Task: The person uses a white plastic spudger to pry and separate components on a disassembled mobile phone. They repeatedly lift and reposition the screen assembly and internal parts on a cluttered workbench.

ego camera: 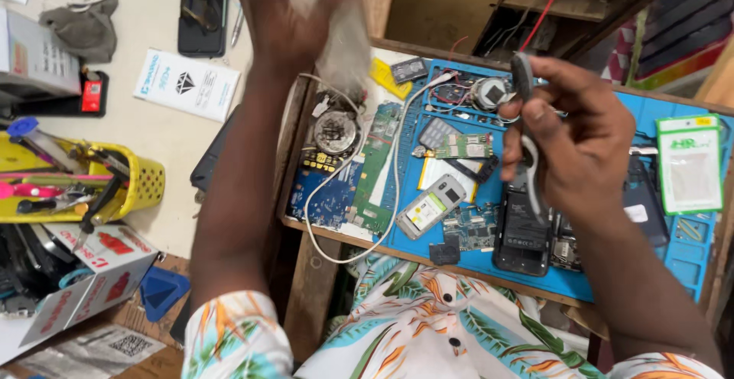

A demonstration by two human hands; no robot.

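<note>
Right now L hand (294,16) grips a clear plastic bag (344,35), R hand (573,131) closed round a grey tool (527,150) above blue mat (688,260) w/ circuit boards (375,169)

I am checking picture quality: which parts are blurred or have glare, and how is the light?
Head view: the left hand and its clear bag are motion-blurred, with glare on the plastic; the right hand and its grey tool are slightly soft; the blue mat is sharp under even light; edges bend slightly, like a wide lens.
</note>
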